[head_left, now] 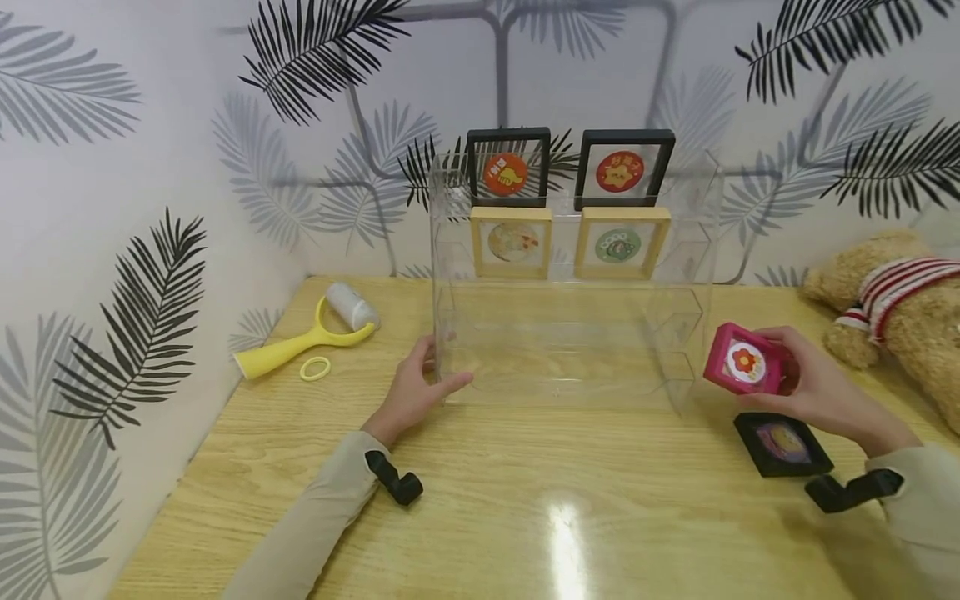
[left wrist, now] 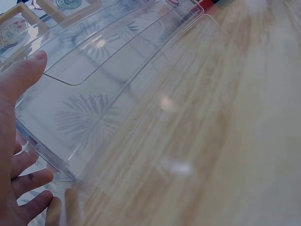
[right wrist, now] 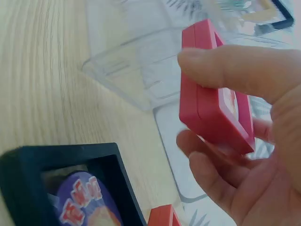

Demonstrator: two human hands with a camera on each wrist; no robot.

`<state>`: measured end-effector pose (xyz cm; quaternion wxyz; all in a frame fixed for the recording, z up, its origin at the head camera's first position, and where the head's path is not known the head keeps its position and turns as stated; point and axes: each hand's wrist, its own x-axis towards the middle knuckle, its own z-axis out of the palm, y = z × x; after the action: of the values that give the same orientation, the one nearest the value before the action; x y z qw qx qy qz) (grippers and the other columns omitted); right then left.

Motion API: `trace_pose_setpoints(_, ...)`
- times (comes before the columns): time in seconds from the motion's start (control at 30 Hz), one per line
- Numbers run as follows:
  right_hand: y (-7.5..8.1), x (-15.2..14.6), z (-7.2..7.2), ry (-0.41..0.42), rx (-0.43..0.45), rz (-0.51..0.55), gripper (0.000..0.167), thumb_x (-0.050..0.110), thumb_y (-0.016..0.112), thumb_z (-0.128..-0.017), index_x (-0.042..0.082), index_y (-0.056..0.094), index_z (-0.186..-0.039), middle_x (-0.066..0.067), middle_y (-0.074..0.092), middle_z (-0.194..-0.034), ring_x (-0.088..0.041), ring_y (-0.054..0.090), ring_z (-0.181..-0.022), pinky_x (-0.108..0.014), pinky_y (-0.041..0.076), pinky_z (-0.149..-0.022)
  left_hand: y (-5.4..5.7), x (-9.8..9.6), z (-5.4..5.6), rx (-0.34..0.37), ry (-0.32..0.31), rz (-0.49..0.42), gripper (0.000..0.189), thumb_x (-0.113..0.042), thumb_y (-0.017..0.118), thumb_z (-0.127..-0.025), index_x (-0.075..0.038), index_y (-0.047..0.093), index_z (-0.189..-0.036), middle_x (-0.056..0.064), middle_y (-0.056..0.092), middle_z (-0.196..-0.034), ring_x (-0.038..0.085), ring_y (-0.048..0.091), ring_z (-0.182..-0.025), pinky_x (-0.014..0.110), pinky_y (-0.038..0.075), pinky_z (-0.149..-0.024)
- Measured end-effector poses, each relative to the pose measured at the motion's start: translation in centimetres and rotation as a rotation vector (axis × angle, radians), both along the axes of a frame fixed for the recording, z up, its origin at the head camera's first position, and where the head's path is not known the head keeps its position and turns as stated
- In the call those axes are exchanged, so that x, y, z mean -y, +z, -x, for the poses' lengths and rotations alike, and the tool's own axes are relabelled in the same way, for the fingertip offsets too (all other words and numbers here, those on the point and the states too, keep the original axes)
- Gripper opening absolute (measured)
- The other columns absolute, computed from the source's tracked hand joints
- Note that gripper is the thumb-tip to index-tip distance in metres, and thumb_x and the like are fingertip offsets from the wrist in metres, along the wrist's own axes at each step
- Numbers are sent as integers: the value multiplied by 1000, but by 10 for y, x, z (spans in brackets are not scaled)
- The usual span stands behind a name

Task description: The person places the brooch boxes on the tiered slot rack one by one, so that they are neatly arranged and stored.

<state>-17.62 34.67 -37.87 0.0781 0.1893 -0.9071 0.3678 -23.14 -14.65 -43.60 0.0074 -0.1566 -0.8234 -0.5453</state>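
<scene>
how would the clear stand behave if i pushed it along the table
The clear stand would probably move as one stiff piece, judging by its straight, rigid-looking edges. It may slide fairly easily, since the table looks smooth and glossy. The black frames stand upright on it, so they might tip with a jolt.

On my left I see a yellow, Y-shaped piece (head_left: 281, 352) lying on the tabletop (head_left: 480, 500), with a pale grey cylinder (head_left: 351, 306) on its side at the fork. Just beside the handle lies a small yellow ring (head_left: 316, 359). Over to my right, a fluffy tan teddy bear (head_left: 930, 350) in a red-and-white striped top (head_left: 911, 282) lies partly out of view. In front of me, the pale wall (head_left: 172, 167) carries black and grey fronds; the tabletop is light, grained wood, with a bright glare near me.
</scene>
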Motion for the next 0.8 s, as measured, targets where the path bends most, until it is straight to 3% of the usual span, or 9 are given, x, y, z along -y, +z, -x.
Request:
trace_pose_setpoints(0.13,4,1,-16,71,119,109,72,-8,77,-74,5,40,-135,15,55,-106,-4,64,-81,-22,54,-63,5,0,-2,24,-15,-11,67,-15,71,-88,-4,36,-143,23,45,-142,39,44,-130,52,33,-110)
trace_pose_setpoints(0.27,7,6,-31,129,237,196,73,-10,71,-79,15,39,-140,11,59,-109,-10,65,-83,-29,57,-64,12,0,-6,52,-16,-9,67,-14,70,-87,-1,36,-144,27,46,-140,43,44,-129,54,34,-108)
trace_pose_setpoints(0.4,11,18,-40,226,302,299,80,-15,67,-79,21,35,-143,8,63,-109,-12,65,-85,-34,58,-63,8,1,-4,54,-4,-9,67,-17,71,-88,-5,37,-144,25,48,-140,40,45,-128,53,34,-108)
trace_pose_setpoints(0.57,14,43,-44,412,290,402,80,-22,64,-77,11,36,-143,5,63,-115,-13,67,-88,-33,58,-63,-1,3,-1,35,2,-1,66,-23,72,-87,-13,38,-143,19,49,-140,35,47,-127,51,36,-106)
trace_pose_setpoints(0.67,17,62,-44,435,232,441,65,-21,58,-83,11,44,-137,5,65,-109,-13,67,-78,-31,55,-54,-2,2,0,18,-2,-3,67,-26,72,-86,-13,39,-143,18,50,-139,34,47,-127,51,37,-106)
trace_pose_setpoints(0.8,24,82,-38,408,142,481,47,-18,50,-90,11,51,-127,4,67,-101,-14,64,-65,-30,50,-43,-1,1,0,10,-5,-11,68,-28,73,-85,-13,39,-142,19,51,-137,34,48,-126,51,38,-105)
